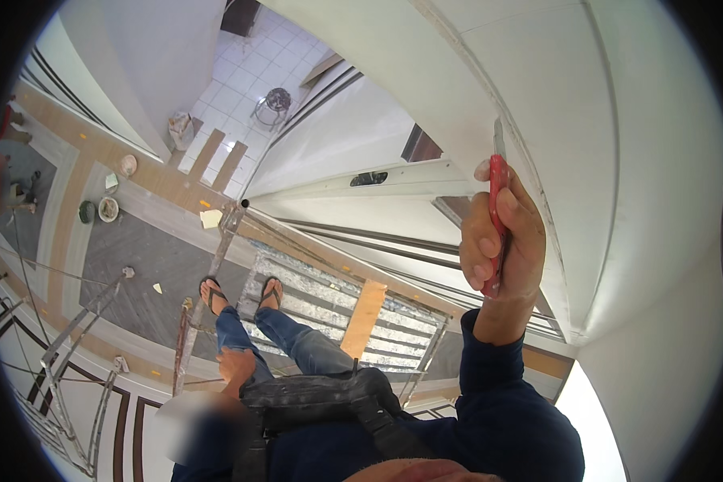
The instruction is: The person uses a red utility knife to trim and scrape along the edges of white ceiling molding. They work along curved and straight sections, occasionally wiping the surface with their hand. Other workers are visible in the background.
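Raised at the right, my right hand (506,233) is wrapped round the red handle of a slim knife (496,173). Its narrow grey blade points up and its tip is at, or very close to, the white moulded ceiling surface (538,72), beside a long raised edge. Whether the tip touches, I cannot tell. Low down beside my left thigh is my left hand (235,367); its fingers are mostly hidden. A pale blurred patch lies next to that wrist, too smeared to name.
My sandalled feet are high on a slatted scaffold platform (301,293), with an orange-brown board (365,317) across it. Scaffold poles (225,237) rise beside me. Far below are buckets (108,209), a stool (275,104) and more scaffold frames (80,321) at the left.
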`<state>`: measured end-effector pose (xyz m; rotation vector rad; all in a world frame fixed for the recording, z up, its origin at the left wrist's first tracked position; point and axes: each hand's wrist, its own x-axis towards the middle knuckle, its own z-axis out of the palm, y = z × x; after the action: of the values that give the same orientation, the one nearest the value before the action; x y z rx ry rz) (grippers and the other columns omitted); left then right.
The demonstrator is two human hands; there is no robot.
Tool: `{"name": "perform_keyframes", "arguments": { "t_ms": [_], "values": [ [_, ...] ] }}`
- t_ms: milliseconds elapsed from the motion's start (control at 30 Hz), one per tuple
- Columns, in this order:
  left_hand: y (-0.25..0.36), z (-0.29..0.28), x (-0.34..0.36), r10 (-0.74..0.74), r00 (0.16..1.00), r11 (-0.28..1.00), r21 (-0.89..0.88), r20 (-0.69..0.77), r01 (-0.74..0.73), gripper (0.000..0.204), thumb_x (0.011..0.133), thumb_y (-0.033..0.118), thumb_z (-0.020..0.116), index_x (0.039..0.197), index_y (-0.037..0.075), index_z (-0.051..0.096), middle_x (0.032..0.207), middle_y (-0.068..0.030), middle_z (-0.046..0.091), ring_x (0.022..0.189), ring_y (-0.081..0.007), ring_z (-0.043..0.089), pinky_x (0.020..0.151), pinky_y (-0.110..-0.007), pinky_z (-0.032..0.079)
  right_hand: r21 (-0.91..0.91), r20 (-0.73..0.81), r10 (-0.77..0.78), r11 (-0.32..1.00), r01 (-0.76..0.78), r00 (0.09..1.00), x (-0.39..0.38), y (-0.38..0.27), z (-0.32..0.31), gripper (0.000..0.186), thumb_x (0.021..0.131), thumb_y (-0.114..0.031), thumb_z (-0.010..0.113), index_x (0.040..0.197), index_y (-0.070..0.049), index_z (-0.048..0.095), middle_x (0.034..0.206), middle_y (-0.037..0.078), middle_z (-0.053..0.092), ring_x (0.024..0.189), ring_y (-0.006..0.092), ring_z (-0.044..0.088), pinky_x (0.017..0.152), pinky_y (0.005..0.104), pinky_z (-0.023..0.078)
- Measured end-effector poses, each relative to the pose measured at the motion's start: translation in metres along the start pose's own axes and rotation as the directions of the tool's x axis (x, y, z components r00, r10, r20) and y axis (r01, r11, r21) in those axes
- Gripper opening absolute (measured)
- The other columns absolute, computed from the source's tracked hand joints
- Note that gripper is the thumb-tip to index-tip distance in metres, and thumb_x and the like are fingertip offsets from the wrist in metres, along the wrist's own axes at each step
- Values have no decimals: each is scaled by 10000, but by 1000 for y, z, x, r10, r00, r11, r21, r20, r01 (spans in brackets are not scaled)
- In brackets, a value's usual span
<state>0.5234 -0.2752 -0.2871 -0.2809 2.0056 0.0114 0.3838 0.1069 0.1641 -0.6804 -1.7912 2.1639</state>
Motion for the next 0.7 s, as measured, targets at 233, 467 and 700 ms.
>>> {"name": "perform_keyframes", "arguments": {
  "t_ms": [233, 467, 700],
  "values": [
    [1, 3, 0, -27, 1000, 1000, -5, 3, 27, 739, 886, 413, 718, 1416, -29, 455, 1341, -277, 542, 1163, -445, 665, 970, -490, 564, -36, 24, 1, 999, 0, 1000, 24, -5, 9, 338, 1100, -215, 454, 1276, 68, 505, 601, 33, 500, 367, 112, 481, 300, 241, 443],
    [2, 1, 0, -41, 999, 999, -2, 8, 41, 723, 879, 400, 713, 1405, -27, 462, 1332, -269, 549, 1157, -438, 669, 970, -486, 564, 114, 11, 98, 989, -98, 995, 18, -20, 3, 331, 1083, -186, 461, 1259, 84, 535, 612, 43, 509, 363, 118, 466, 285, 244, 402],
    [-3, 11, 9, -21, 1000, 999, 33, -7, 21, 721, 877, 402, 707, 1402, -26, 460, 1334, -277, 549, 1153, -434, 669, 971, -479, 562, -339, -179, -37, 940, -27, 983, 20, -12, 21, 316, 1080, -192, 480, 1241, 75, 537, 598, 26, 492, 379, 114, 495, 288, 245, 403]
  ]
}}
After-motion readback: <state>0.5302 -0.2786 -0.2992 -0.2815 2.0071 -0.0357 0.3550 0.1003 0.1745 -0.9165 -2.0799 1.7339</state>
